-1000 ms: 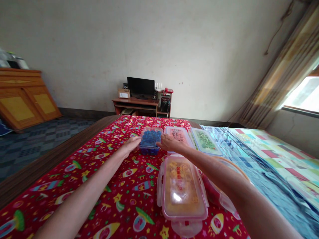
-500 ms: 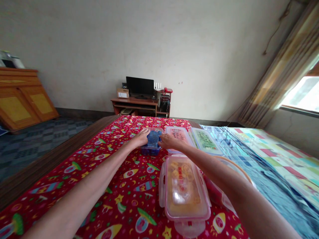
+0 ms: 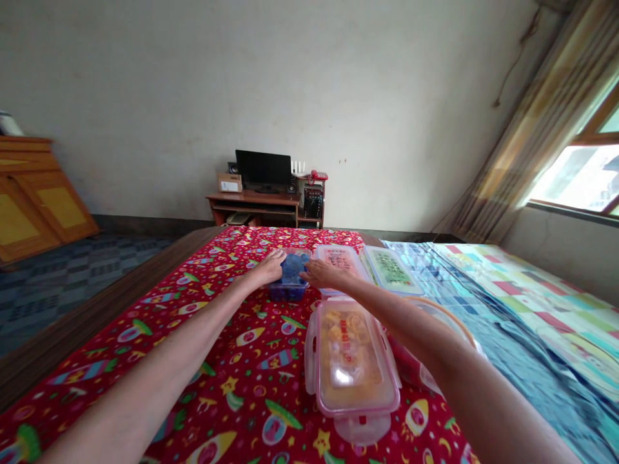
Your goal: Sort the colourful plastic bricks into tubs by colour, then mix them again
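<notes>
A clear plastic box of blue pieces sits far out on the red rocket-print cloth. My left hand lies over its left side, fingers curled on the lid. My right hand presses on its right edge, fingers closed against the box. Both arms are stretched forward. Closer to me lies a lidded box with yellow contents, under my right forearm's left side.
A lidded box with pink contents and one with green contents lie right of the blue box. Another container is partly hidden under my right arm. A patchwork bedcover spreads to the right. A desk with a monitor stands at the far wall.
My left hand slid from beside the blue box onto its lid. My right hand closed in on the box's right edge. The view shifted slightly to the right.
</notes>
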`<state>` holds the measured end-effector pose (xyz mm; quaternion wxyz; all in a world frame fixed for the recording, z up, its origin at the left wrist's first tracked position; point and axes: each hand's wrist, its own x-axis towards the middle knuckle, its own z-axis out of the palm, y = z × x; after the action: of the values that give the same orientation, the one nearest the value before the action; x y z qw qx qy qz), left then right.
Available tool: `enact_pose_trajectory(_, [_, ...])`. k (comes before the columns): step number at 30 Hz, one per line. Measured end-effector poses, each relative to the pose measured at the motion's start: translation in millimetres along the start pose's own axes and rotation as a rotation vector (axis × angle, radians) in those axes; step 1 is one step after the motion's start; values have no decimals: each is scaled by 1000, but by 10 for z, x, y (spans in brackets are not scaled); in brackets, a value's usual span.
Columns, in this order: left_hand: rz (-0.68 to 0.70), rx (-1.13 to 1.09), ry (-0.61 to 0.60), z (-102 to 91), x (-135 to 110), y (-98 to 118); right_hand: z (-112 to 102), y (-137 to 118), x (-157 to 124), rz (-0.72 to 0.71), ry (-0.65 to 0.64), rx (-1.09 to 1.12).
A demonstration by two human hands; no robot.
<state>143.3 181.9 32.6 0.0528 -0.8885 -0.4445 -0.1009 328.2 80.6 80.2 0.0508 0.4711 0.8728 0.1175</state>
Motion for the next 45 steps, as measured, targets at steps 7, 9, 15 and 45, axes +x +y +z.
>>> enact_pose_trajectory(7, [27,-100,159,-290,-64,130,-107,271,-214,242,194,228])
enact_pose_trajectory(9, [87,-149,218,-392,-114,237,-172,456,-406,313,176,235])
enact_pose_trajectory(15, [269,-316,307,-568,-509,759,-249,894,-1169,448,92,320])
enact_pose_trajectory(45, [-168,-1402,-196,-256,-767,1442,74,483,-1260,858,64,1273])
